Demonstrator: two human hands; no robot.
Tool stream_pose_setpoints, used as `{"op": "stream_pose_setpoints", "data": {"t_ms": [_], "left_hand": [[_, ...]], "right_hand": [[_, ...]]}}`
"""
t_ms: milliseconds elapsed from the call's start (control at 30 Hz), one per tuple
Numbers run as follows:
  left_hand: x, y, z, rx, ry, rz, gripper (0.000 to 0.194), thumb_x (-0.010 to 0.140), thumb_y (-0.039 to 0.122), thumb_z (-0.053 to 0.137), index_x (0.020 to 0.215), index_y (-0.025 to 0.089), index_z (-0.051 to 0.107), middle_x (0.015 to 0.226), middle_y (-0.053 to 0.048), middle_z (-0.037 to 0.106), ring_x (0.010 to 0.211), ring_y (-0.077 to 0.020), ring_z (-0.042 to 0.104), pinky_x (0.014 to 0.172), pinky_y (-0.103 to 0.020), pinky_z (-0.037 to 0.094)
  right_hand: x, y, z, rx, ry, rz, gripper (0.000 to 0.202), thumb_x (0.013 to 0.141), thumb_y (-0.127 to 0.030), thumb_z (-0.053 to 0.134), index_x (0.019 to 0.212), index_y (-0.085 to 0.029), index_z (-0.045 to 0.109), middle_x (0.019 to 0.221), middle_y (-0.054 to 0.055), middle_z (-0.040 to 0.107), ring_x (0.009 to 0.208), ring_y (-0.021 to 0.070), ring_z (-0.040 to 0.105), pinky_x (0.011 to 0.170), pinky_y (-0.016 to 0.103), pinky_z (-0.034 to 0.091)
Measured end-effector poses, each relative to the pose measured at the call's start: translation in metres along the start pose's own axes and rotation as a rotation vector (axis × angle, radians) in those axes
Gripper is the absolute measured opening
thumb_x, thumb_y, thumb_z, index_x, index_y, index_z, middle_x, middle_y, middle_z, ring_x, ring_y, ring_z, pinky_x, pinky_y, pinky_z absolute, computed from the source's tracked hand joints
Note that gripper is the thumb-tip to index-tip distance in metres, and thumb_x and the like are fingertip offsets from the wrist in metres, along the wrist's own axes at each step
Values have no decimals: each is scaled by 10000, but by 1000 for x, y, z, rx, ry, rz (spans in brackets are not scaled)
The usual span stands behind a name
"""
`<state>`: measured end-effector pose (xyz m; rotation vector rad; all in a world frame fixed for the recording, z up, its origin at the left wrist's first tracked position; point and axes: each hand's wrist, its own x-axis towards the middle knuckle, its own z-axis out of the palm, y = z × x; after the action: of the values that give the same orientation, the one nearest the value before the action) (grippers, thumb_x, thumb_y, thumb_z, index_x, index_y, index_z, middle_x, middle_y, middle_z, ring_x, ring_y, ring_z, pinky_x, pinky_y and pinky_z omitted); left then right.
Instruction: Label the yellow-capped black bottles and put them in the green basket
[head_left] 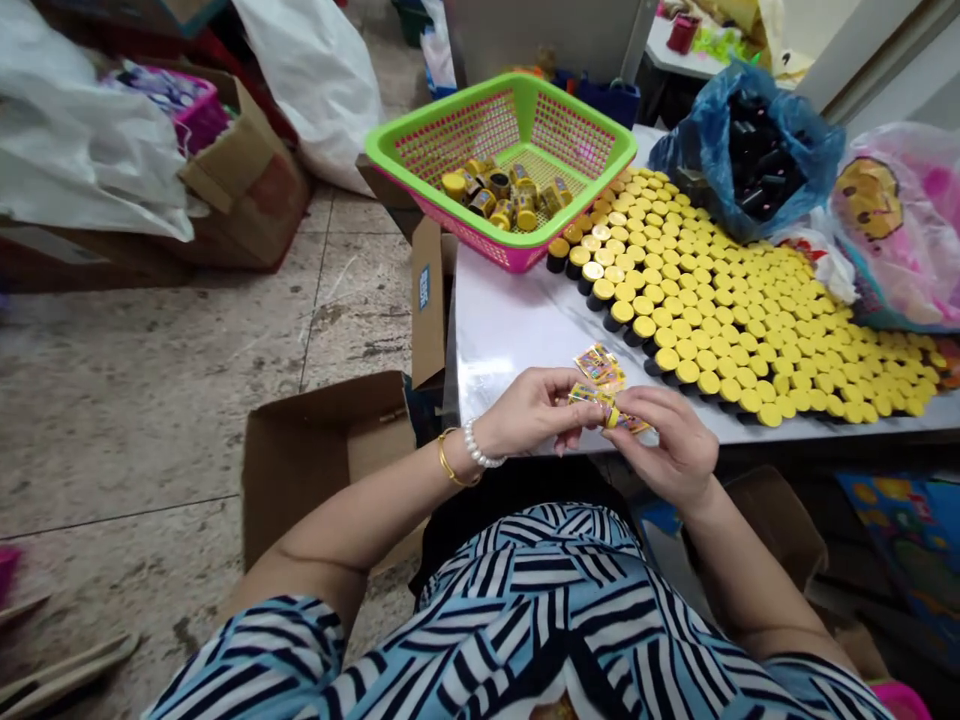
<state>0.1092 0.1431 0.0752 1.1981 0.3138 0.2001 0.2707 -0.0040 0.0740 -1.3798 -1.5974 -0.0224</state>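
Observation:
Near the table's front edge, both hands meet around a small yellow-capped container [613,416]. My left hand [536,408] pinches a colourful printed wrapper [585,396] at the container's left side. The fingers of my right hand [666,440] are closed on the container from the right and partly hide it. More printed wrappers [600,366] lie on the white table [502,330] just beyond the fingers. Many black containers with yellow caps [705,290] stand packed together to the right. A green and pink basket [517,238] at the back left holds several wrapped containers [501,198].
A blue plastic bag [697,150] of black pieces and a pink printed bag [907,230] stand at the table's back right. An open cardboard box [289,455] is on the floor at left. White sacks [315,80] and another box [255,190] lie farther back.

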Motion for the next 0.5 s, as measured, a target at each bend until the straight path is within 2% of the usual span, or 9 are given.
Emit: {"op": "stream_pose_setpoints", "data": {"t_ms": [67,233,300,400,500], "left_hand": [[1,-6,-4,-33,6,-21,389,842,466,795,989,129,666,578,20,623,442,-90,572,425,-177,468],[0,-6,-10,-27,42,-20,400,838,494,791,963,142,650,586,36,623,451,-75,581,428,-152,464],[-2,-3,-11,21,-6,-76,444,854,570,745,895,140,642,587,24,635,406,-72,571,368,-143,421],[-2,-4,-11,14,-71,-121,565,878,704,626,812,144,598,596,2,654,338,-69,540,297,-143,358],[0,-10,-12,-89,-91,-120,580,889,739,577,951,162,573,578,18,659,318,-85,540,280,-138,333]], "right_hand": [[3,6,3,-7,-29,-23,530,802,-106,826,1273,-304,688,1116,62,758,1004,234,737,894,425,643],[7,3,16,97,0,224,347,818,-172,833,1132,-298,753,1057,51,756,986,235,731,901,432,625],[10,2,15,174,-88,279,334,827,-217,835,1141,-302,757,1049,46,755,997,236,723,931,432,610],[17,6,8,310,-237,340,470,854,-290,819,1307,-319,697,1122,53,750,991,228,722,903,410,613],[22,12,7,362,-252,303,372,854,-229,814,1205,-336,754,1077,34,752,950,202,720,858,375,612]]}}
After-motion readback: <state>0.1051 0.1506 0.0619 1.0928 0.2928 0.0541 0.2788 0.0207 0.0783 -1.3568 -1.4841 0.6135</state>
